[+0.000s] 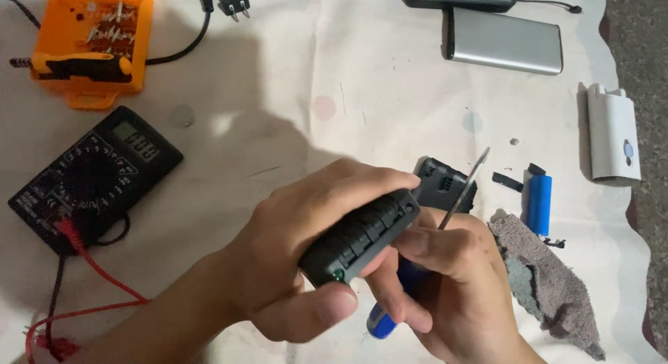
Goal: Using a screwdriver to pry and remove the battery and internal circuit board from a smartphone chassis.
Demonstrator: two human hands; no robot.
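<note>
Fingers and thumb of the left hand (306, 259) are wrapped tight round a black ribbed plastic block (362, 235) with a small green dot at its near end, holding it tilted above the cloth, while the right hand (452, 280) is closed round the blue handle of a thin-shafted screwdriver (459, 197), whose metal tip points up and away past the block's far end. Just beyond that far end, on the pale spotted cloth (348, 78), lies a black square plastic casing (445, 183). To the right of the block lie a blue cylindrical battery cell (539, 204) and a grey scrap of rag (550, 287), with a white plastic shell (614, 134) further right. Left of the block sits a black digital multimeter (94, 176) with red leads (90, 280). Far behind the block on the left is an orange plastic tool case (90, 44) with a black power plug (233, 2) beside it, and far behind on the right a silver flat power bank (502, 42).
</note>
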